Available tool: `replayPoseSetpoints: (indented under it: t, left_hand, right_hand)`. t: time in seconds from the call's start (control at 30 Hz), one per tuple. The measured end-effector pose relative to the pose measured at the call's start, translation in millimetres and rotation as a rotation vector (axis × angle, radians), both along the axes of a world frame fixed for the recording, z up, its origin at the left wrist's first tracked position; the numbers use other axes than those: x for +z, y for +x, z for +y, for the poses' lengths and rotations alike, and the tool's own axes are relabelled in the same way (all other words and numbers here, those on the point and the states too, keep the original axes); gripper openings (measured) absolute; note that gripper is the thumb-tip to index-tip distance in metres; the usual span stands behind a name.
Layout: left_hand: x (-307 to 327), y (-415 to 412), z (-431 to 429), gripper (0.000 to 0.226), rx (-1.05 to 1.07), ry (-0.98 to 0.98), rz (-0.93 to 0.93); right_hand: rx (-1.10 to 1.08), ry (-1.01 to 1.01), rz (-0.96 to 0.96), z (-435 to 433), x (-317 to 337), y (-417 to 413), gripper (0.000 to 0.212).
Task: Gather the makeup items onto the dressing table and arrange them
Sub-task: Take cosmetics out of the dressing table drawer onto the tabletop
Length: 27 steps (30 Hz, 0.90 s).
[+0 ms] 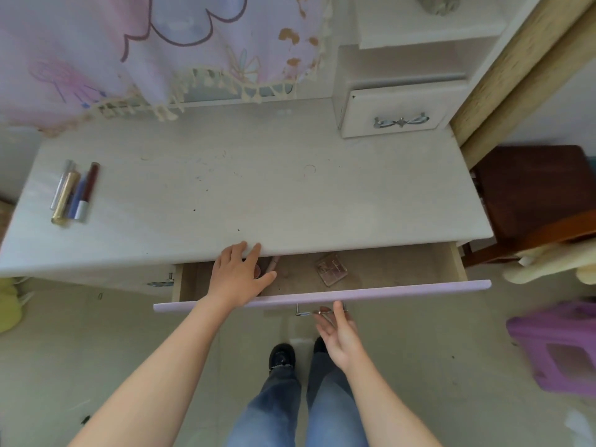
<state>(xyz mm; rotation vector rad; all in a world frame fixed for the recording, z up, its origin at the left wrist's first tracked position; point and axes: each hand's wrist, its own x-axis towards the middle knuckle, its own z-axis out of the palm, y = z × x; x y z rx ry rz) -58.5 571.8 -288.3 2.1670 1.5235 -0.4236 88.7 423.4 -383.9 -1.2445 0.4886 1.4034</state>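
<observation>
The dressing table (251, 188) has its wide drawer (322, 296) pulled out, with a lilac front. My left hand (237, 275) reaches into the drawer with spread fingers, its fingertips at the tabletop's front edge. Under it lie a small round pinkish item (257, 271) and a slim pink tube (272, 264). A brown eyeshadow palette (331, 269) lies further right in the drawer. My right hand (338, 333) is open, palm up, just below the drawer's metal handle (304, 312). Several makeup sticks (74, 191) lie side by side at the table's left end.
A small white drawer unit (396, 108) stands at the table's back right. A patterned cloth (145, 50) hangs over the back. A brown wooden chair (532, 195) is to the right, a purple plastic stool (558, 346) on the floor. My feet (283, 354) stand before the drawer.
</observation>
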Motion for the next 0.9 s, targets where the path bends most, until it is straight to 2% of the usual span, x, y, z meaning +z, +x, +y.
replayPoseSetpoints:
  t: [0.07, 0.13, 0.17, 0.3, 0.33, 0.4, 0.43, 0.9]
  left_hand:
    - [0, -1, 0, 0.069, -0.009, 0.001, 0.006]
    - [-1, -2, 0, 0.07, -0.021, 0.004, 0.018]
    - [-1, -2, 1, 0.07, -0.027, 0.006, 0.022]
    - [-1, -2, 1, 0.071, -0.046, 0.007, 0.027]
    - [0, -2, 1, 0.071, -0.05, 0.007, 0.028]
    - [1, -2, 2, 0.071, -0.057, 0.005, 0.027]
    - [2, -2, 3, 0.071, -0.061, 0.002, 0.026]
    - [2, -4, 1, 0.072, -0.086, -0.015, 0.043]
  right_hand:
    - [-0.011, 0.014, 0.002, -4, 2, -3, 0.019]
    - [-0.041, 0.035, 0.008, -5, 3, -4, 0.051]
    - [-0.052, 0.047, 0.006, -4, 6, -4, 0.059]
    - [-0.123, 0.038, -0.004, 0, 10, -8, 0.065]
    - [-0.136, 0.027, -0.017, 2, 11, -10, 0.058]
    - [-0.149, -0.015, -0.044, 5, 11, -13, 0.026]
    - [-0.151, -0.033, -0.049, 5, 9, -14, 0.021]
    - [-0.204, -0.103, 0.009, -26, 7, -31, 0.029]
